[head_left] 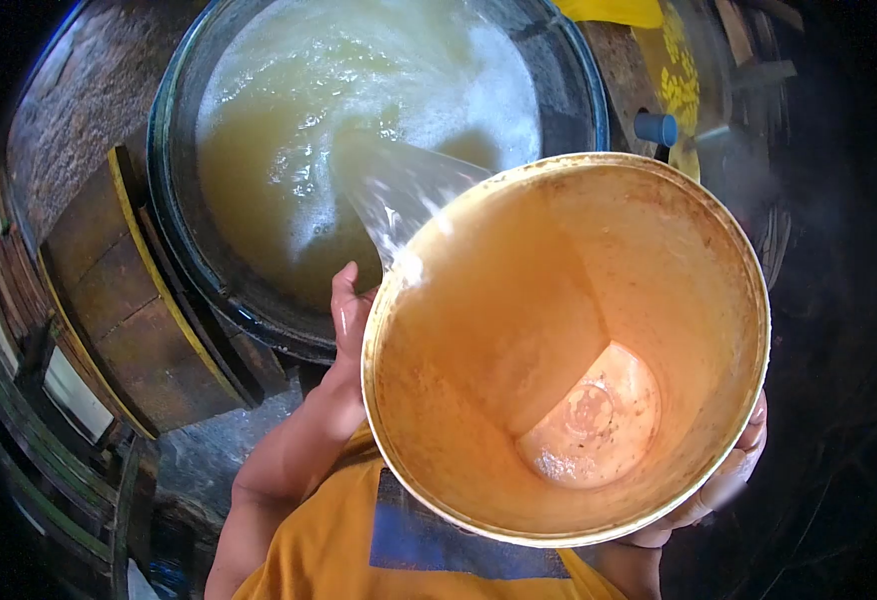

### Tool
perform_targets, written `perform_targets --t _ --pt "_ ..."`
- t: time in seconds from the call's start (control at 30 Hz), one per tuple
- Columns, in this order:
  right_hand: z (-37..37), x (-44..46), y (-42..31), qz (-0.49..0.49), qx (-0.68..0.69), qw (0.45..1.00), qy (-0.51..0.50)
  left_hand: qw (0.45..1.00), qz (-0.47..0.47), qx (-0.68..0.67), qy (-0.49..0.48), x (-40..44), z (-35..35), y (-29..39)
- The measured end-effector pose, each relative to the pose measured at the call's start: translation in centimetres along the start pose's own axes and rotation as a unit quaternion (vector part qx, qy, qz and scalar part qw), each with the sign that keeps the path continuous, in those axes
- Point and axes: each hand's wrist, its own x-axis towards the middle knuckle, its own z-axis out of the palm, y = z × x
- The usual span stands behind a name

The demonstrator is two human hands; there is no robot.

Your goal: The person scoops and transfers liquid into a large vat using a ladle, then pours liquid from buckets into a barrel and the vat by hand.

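A large orange-stained bucket (689, 280) is tilted in front of me, its mouth facing up and to the left. Cloudy water (499, 310) lies inside and streams over the rim into a wide dark tub (164, 200) that holds murky, foamy water (269, 170). My left hand (352, 318) grips the bucket's left side with the thumb raised; its other fingers are hidden behind the wall. On the lower right, my right hand (724, 490) is wrapped around the outside of the bucket, partly hidden by it. Some of the bucket's bottom shows, with dark specks on it.
Left of the tub stands a curved wooden panel (129, 300) with yellow edges, beside stacked planks (39, 450). A blue cylindrical piece (656, 128) and a yellow item (614, 10) sit at the tub's right. Wet grey floor (209, 450) shows at lower left.
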Motion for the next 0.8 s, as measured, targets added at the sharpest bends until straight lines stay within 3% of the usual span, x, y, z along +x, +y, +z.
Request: perform_targets --t 0.47,0.57,0.63,0.7,0.77,0.8 --pt "-0.6 -0.8 0.5 -0.003 0.031 0.998 0.051 0.996 0.008 0.067 0.060 -0.2 0.5 0.1" --pt "-1.9 -0.7 0.2 0.104 0.050 0.989 0.095 0.994 0.011 0.077 0.077 -0.3 1.0 0.1" --pt "-2.5 -0.9 0.3 0.096 0.025 0.991 0.088 0.992 0.013 0.092 0.085 -0.1 1.1 0.0" --pt "-2.8 -1.7 0.9 -0.019 -0.043 0.998 0.046 0.990 0.024 0.112 0.083 0.4 0.6 0.1" --pt "-2.5 -1.8 0.8 -0.038 -0.065 0.995 0.064 0.993 -0.009 0.104 0.058 -0.8 2.8 -0.5" --pt "-3.4 -1.6 1.3 -0.027 -0.031 0.999 0.036 0.987 0.005 0.123 0.099 -1.0 3.9 -1.1"
